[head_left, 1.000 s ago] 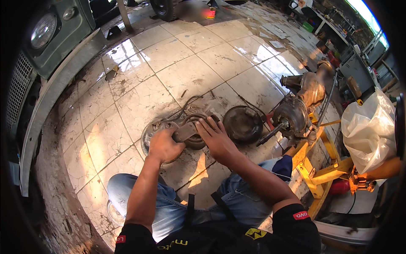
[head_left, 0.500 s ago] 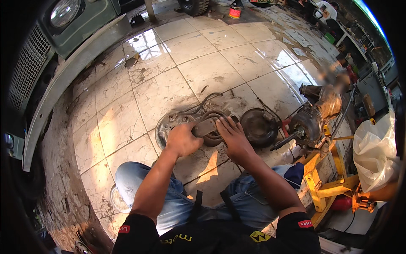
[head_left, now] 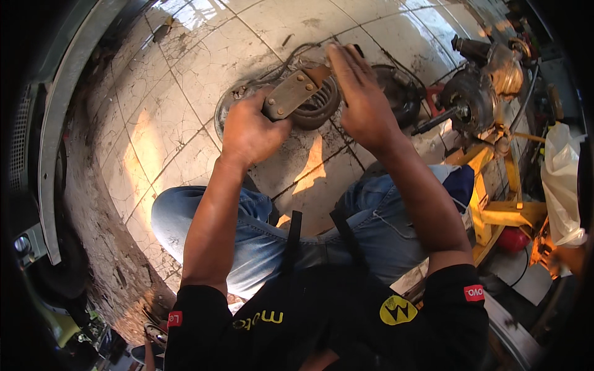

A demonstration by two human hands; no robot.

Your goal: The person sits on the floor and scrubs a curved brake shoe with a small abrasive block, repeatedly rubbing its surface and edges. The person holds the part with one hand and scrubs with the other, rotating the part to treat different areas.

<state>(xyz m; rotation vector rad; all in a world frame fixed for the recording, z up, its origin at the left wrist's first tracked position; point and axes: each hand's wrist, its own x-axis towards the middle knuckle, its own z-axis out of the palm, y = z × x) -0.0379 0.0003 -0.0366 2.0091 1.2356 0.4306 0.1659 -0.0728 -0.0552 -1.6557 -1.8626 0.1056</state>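
Bag and sleeve patches

A white plastic bag (head_left: 562, 185) hangs at the right edge; small red patches (head_left: 474, 292) sit on both black sleeves, a yellow round badge (head_left: 397, 310) between.

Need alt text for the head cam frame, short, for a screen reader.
Seen from above, a seated person's left hand grips a rusty flat metal bracket over a round coiled metal part on a grimy tiled floor, while the right hand rests open, fingers extended, beside it. A motor assembly on a yellow stand sits to the right.
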